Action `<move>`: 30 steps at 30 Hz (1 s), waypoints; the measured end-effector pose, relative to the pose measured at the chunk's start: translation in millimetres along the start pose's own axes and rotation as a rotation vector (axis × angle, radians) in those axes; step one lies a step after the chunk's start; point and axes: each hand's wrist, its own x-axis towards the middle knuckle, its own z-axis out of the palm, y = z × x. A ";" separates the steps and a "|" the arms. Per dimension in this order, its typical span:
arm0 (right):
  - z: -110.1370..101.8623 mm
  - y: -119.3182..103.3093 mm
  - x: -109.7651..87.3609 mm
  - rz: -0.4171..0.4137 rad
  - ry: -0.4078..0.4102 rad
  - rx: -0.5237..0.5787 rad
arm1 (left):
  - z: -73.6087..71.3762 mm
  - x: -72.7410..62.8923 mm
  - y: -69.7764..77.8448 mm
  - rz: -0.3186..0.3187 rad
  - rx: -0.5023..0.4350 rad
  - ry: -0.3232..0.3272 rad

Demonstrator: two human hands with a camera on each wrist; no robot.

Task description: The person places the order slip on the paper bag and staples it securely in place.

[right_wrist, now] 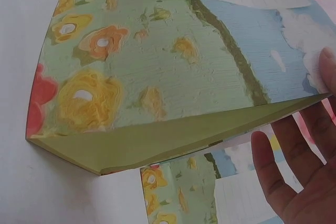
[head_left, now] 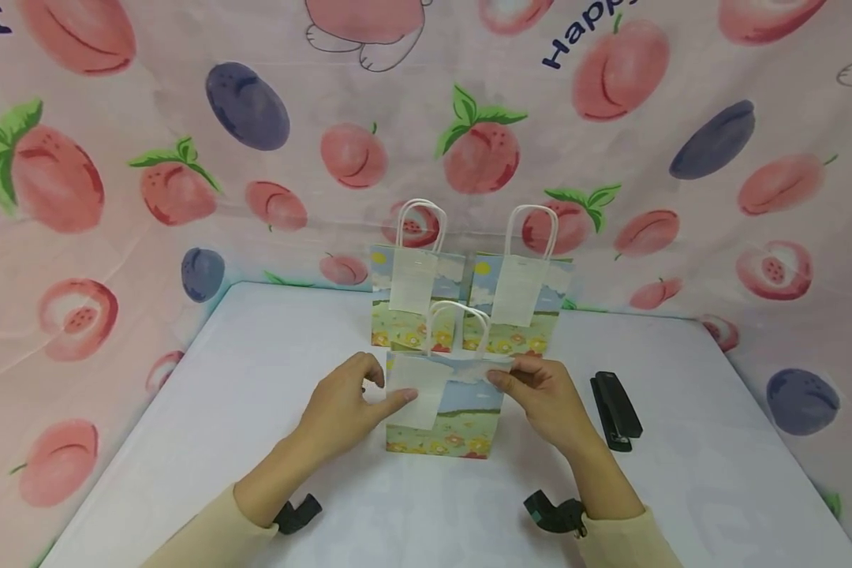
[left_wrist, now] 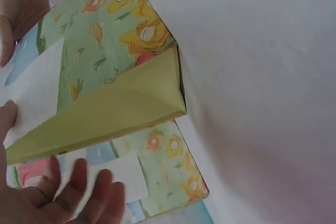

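A small paper gift bag (head_left: 461, 434) with a flower-meadow print and white handles stands upright in front. A white lined slip of paper (head_left: 424, 394) lies against its upper left front. My left hand (head_left: 341, 402) has its thumb on that slip; in the left wrist view its other fingers (left_wrist: 79, 182) are spread beside the bag, apart from it. My right hand (head_left: 550, 398) pinches the bag's upper right edge, thumb in front and fingers behind. The right wrist view shows the bag's green side panel (right_wrist: 136, 145) folded inward.
Behind stand two matching bags, one at left (head_left: 383, 327) and one at right (head_left: 514, 339), each with a white slip on its front. A black stapler (head_left: 616, 412) lies on the white table (head_left: 703, 442) to the right. A fruit-print cloth (head_left: 412, 102) hangs behind.
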 end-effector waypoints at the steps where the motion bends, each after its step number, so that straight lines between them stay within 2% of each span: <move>1: -0.2 0.2 -0.1 -0.004 0.002 -0.001 | 1.8 1.6 0.7 -0.023 -0.010 -0.023; 4: -0.6 1.0 -0.6 -0.009 0.008 -0.015 | 7.0 5.8 2.5 -0.060 -0.040 -0.071; 8: -0.8 1.6 -0.9 -0.009 0.004 -0.028 | 13.1 9.1 3.8 -0.065 -0.144 -0.067; 12: -0.4 1.9 -0.9 -0.017 0.000 -0.025 | 20.1 12.1 5.6 -0.060 -0.327 -0.063; 16: 0.5 3.2 0.0 -0.022 -0.012 -0.006 | 26.8 14.5 8.2 -0.079 -0.526 -0.088; 20: 2.6 4.3 1.6 -0.017 -0.019 0.006 | 31.3 15.9 10.2 -0.123 -0.656 -0.103; 25: 5.0 3.3 1.7 -0.025 -0.022 -0.006 | 35.1 17.3 10.6 -0.166 -0.711 -0.087; 30: 6.2 0.7 -1.1 -0.080 -0.026 -0.088 | 36.5 18.9 12.1 -0.149 -0.677 -0.065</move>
